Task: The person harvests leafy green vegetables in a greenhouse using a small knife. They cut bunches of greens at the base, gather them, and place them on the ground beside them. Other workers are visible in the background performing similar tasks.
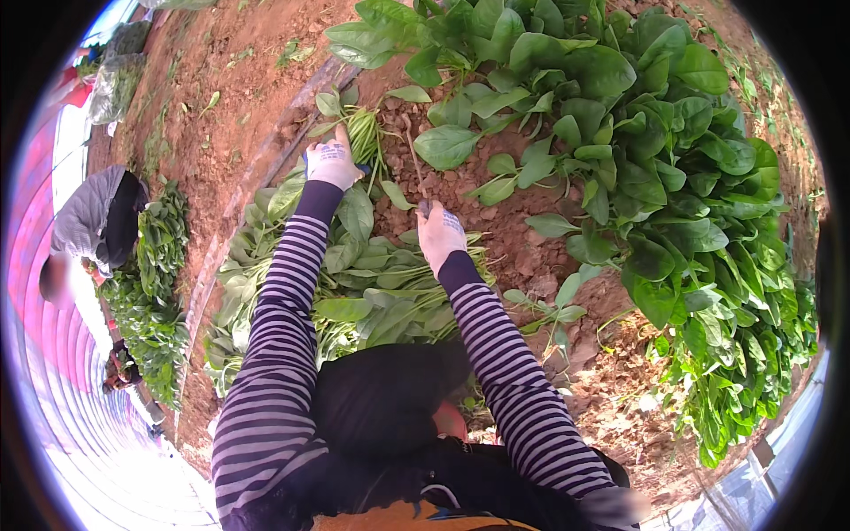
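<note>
My left hand, in a pale work glove with blue printing, holds a small bunch of spinach by its stems at the left of the bare soil. The bunch's leaves stick out on both sides of the fingers. In a glove of the same kind, my right hand grips a thin, rusty-looking rod tool that points away from me over the soil. Its grip end is mostly hidden in the fist. Cut spinach lies heaped beneath my forearms, stems pointing mostly right.
Tall standing spinach fills the right side. A few small plants grow near my right forearm. Along the left runs a strip of plastic film. Beyond it a person bends over more spinach; filled clear bags stand farther off.
</note>
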Action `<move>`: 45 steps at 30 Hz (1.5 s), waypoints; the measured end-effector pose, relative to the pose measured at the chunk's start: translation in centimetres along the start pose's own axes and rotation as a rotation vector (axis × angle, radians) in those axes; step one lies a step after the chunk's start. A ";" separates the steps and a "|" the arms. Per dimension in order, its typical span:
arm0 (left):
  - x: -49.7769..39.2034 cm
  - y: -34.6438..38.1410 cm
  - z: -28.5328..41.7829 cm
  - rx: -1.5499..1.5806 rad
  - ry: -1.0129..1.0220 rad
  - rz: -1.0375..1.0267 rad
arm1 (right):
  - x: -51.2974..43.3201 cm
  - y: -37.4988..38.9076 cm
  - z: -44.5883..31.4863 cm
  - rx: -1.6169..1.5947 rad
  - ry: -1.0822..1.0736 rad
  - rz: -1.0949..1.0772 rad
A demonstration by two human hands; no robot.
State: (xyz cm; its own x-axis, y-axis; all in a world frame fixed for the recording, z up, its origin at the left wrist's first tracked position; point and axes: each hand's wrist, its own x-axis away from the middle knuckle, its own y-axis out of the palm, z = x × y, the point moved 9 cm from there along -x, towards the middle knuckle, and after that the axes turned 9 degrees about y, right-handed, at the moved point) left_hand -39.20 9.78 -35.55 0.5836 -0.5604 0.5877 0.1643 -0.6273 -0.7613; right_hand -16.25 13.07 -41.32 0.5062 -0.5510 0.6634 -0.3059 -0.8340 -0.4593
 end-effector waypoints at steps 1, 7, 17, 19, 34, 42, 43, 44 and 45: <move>0.0 0.3 0.0 -0.009 -0.003 -0.018 | 0.3 0.8 -0.2 0.057 -0.007 -0.048; -0.3 1.1 -4.8 0.063 0.059 -0.019 | 2.8 -3.2 3.0 0.240 -0.090 -0.132; 2.5 3.0 -3.2 -0.073 -0.129 0.085 | 0.6 0.8 -1.3 0.180 -0.005 -0.125; 1.6 4.3 -3.8 -0.033 -0.117 0.115 | 0.7 1.0 -1.1 0.232 -0.051 -0.135; 12.8 -11.2 5.5 1.053 0.850 0.253 | 14.5 -13.7 16.7 0.030 0.166 0.175; 29.1 -18.7 21.9 0.193 1.369 0.524 | 26.9 -21.2 5.2 -1.021 -0.451 0.366; 30.5 -18.8 23.2 0.135 1.412 0.500 | 30.0 -22.6 4.7 -0.913 -0.545 0.545; 32.3 -19.0 24.2 0.098 1.463 0.535 | 31.4 -23.1 5.8 -0.780 -0.510 0.638; 34.0 -19.2 25.4 0.057 1.521 0.568 | 32.6 -23.6 7.5 -0.649 -0.467 0.734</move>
State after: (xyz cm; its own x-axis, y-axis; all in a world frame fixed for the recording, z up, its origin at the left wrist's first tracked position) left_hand -2.37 16.51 -7.92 -0.7008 -0.7099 -0.0705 0.2619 -0.1641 -0.9510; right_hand 13.47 15.02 -13.26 0.2411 -0.9705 0.0015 -0.9577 -0.2382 -0.1617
